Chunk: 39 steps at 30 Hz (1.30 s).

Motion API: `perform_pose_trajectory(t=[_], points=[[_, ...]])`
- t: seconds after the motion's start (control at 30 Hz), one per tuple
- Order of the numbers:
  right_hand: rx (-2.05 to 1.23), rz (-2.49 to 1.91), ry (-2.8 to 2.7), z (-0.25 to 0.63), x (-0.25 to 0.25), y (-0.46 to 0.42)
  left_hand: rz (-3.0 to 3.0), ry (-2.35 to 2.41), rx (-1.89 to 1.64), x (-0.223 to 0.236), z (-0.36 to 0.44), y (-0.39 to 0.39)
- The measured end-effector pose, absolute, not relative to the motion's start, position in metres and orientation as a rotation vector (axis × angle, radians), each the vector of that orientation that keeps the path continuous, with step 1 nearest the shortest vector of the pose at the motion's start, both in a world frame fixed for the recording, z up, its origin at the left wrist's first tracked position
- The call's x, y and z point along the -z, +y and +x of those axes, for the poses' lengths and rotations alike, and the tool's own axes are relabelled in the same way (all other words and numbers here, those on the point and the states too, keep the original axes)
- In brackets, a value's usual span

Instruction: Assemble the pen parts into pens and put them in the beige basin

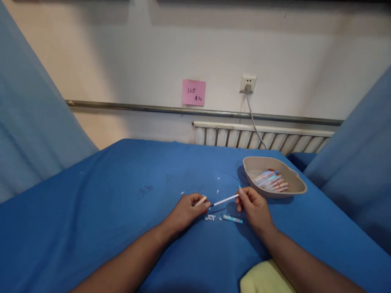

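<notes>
My left hand (192,207) is closed, its thumb and fingers pinching a short pale tube (200,201). Between the fingers of my right hand (252,205) is a slim white stick (225,200), like a pen refill. Its dark end points down-left and reaches my left fingertips; whether it touches them I cannot tell. A small teal bit (240,186) shows above my right fingertips. Below the stick, a teal-patterned pen barrel (232,219) lies on the blue sheet. Small white pieces (210,217) are grouped beside it, under my left hand.
A beige basket (296,188) with several patterned pens (271,181) stands at the right. More white bits (218,191) lie scattered beyond my hands. Yellow cloth (264,278) shows at the near edge. Behind the blue-covered surface (122,179) are a radiator (235,136) and a plugged-in cord (253,118).
</notes>
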State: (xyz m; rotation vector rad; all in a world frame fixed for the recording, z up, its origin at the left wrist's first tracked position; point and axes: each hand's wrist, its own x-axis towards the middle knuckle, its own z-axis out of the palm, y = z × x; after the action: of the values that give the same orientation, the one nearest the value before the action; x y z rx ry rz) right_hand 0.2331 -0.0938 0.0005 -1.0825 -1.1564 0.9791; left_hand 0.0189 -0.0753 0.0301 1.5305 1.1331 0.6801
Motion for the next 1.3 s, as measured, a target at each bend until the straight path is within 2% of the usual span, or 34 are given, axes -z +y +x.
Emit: perform_pose_trajectory(t=[0.2,0.4,0.5,0.6,0.67,1.3], points=[[-1.039,-0.99,-1.135,0.228,-0.004,-0.099,1.477,1.089,-0.656,-0.027,0.031,-0.088],[-1.298,-0.939,-1.221,0.214,-0.002,-0.106,1.523,1.027,-0.587,-0.021,0.033,-0.088],[-1.262,-0.976,-1.172,0.213,0.001,-0.103,1.847,1.425,-0.624,-0.03,0.018,-0.07],[-1.204,-1.005,-1.149,0.217,0.002,-0.097,2.215,1.819,-0.354,-0.037,0.004,-0.045],[-1.186,-1.011,-1.17,0.219,0.004,-0.095,2.246,1.861,-0.264,-0.038,0.002,-0.032],[-1.182,-0.986,-1.274,0.217,0.011,-0.095,2.389,1.569,-0.172,-0.032,0.027,-0.021]])
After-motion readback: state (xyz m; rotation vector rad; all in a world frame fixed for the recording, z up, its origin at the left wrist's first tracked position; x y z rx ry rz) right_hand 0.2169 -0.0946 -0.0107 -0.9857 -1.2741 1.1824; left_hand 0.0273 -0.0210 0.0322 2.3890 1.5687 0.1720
